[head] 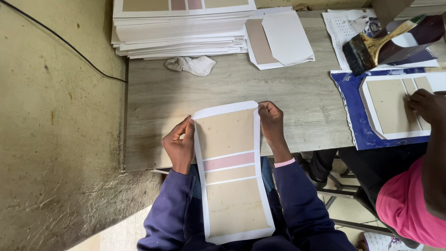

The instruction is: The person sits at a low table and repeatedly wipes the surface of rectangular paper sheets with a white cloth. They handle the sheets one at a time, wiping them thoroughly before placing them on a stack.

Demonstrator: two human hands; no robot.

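I hold a long white sheet with brown cardboard panels and a pink strip glued on it (231, 167); it runs from the wooden table's front edge down over my lap. My left hand (180, 145) pinches its left border near the top. My right hand (272, 123) presses on the upper right corner, fingers folded over the white margin. Both my sleeves are dark blue.
A tall stack of similar sheets (181, 28) stands at the table's (297, 93) back, with a crumpled white cloth (191, 64) before it and folded pieces (278, 39) beside. At right, a co-worker's hand (427, 104) rests on a similar sheet on a blue sheet (348, 104), near a wide brush (376, 46).
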